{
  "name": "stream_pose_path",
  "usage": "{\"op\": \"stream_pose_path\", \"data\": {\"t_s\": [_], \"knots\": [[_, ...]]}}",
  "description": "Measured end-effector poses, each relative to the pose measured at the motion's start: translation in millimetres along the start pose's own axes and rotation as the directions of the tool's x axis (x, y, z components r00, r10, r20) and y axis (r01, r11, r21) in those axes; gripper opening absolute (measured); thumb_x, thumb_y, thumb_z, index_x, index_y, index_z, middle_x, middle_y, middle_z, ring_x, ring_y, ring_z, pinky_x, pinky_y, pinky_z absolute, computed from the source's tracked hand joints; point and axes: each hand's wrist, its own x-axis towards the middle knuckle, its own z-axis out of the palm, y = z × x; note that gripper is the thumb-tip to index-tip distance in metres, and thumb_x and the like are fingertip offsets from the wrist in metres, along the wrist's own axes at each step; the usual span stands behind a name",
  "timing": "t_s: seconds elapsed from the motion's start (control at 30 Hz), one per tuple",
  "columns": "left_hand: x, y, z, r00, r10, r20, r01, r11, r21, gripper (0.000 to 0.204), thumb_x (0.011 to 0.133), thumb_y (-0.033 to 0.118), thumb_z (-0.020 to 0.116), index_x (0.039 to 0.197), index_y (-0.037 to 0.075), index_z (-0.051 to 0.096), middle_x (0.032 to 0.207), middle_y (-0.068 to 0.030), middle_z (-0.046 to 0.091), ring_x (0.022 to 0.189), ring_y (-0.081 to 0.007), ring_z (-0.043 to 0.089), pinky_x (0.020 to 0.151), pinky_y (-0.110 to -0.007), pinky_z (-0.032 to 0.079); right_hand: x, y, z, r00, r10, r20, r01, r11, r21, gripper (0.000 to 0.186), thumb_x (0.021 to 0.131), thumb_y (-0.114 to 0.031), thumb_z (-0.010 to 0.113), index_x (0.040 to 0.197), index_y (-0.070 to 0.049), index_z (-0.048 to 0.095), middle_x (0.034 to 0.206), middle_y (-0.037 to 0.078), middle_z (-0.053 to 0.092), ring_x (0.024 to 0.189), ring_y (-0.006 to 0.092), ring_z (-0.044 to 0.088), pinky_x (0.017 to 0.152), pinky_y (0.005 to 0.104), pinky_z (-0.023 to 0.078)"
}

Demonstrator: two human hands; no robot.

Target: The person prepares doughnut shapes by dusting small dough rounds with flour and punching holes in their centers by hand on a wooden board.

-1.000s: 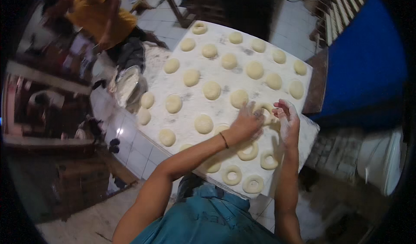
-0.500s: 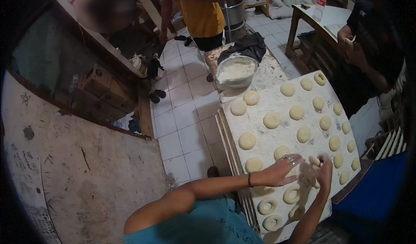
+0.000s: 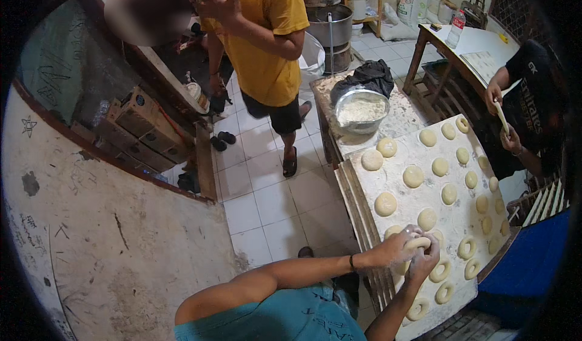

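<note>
Between both hands, above the board, is a pale ring of raw dough. My left hand curls its floury fingers around one side of it, and my right hand grips the other; their fingertips are partly hidden behind the ring. Under them lies a floured board bearing several flat dough rounds. Shaped dough rings rest on its near part, close to my right wrist. Some dough pieces are covered by my hands.
A metal bowl of flour and a black plastic bag stand beyond the board. A person in a yellow shirt stands on the tiled floor. At the right, another person in black holds a strip of dough.
My hands have come together around the dough ring, where the right one held a dough piece apart from the left before. The yellow-shirted person has stepped nearer, and the view has shifted.
</note>
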Motion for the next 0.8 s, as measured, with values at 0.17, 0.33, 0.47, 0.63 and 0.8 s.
{"op": "stream_pose_path", "data": {"t_s": [0.17, 0.33, 0.47, 0.63, 0.8], "knots": [[20, 3, -41, 0.987, -0.16, -0.027, 0.154, 0.87, 0.469, 0.052, 0.065, 0.008, 0.059, 0.114, 0.0, 0.042, 0.1, -0.0137, 0.051, 0.101, -0.0299, 0.048, 0.08, -0.035, 0.04, -13, -18, 17, 0.993, 0.114, -0.005, -0.114, 0.993, -0.034, 0.026, 0.071, 0.012, 0.046, 0.094, 0.001, 0.049, 0.087, 0.005, 0.053, 0.079, 0.0136, 0.053, 0.073, 0.0267, 0.044], [32, 20, -19, 0.991, 0.095, 0.097, -0.095, 0.995, -0.003, 0.048, 0.069, 0.003, 0.056, 0.113, 0.004, 0.04, 0.089, -0.0134, 0.056, 0.078, -0.0261, 0.058, 0.067, -0.036, 0.046, 19, -2, 7, 0.994, 0.083, -0.069, -0.081, 0.996, 0.036, 0.027, 0.068, 0.008, 0.051, 0.093, -0.002, 0.045, 0.082, 0.004, 0.046, 0.079, 0.0149, 0.048, 0.072, 0.0261, 0.043], [64, 16, -16, 0.946, -0.184, 0.266, 0.309, 0.277, -0.91, 0.058, 0.082, 0.012, 0.048, 0.132, 0.012, 0.018, 0.093, -0.0165, 0.052, 0.081, -0.0229, 0.058, 0.076, -0.034, 0.049, 31, -69, 1, 0.884, 0.436, 0.166, -0.388, 0.49, 0.78, 0.053, 0.073, 0.0, 0.05, 0.123, -0.003, 0.034, 0.083, 0.007, 0.049, 0.079, 0.015, 0.05, 0.071, 0.0306, 0.045], [56, 23, 24, 0.694, -0.119, 0.71, 0.699, 0.347, -0.625, 0.043, 0.093, 0.032, 0.033, 0.132, 0.014, 0.028, 0.104, -0.0063, 0.052, 0.074, -0.0137, 0.056, 0.062, -0.027, 0.049, 54, -38, -63, 0.879, 0.013, 0.476, -0.473, 0.133, 0.871, 0.051, 0.087, -0.022, 0.033, 0.136, -0.015, 0.02, 0.076, 0.012, 0.054, 0.05, 0.0143, 0.047, 0.044, 0.0276, 0.043], [100, 24, -3, 0.737, -0.085, 0.67, 0.664, 0.276, -0.695, 0.059, 0.09, 0.042, 0.035, 0.138, 0.016, 0.01, 0.101, -0.0154, 0.055, 0.071, -0.0209, 0.059, 0.066, -0.033, 0.052, 43, -40, -84, 0.854, 0.139, 0.501, -0.518, 0.132, 0.845, 0.054, 0.088, -0.022, 0.03, 0.138, -0.021, 0.01, 0.073, 0.016, 0.057, 0.047, 0.0166, 0.05, 0.037, 0.0286, 0.041]]}}
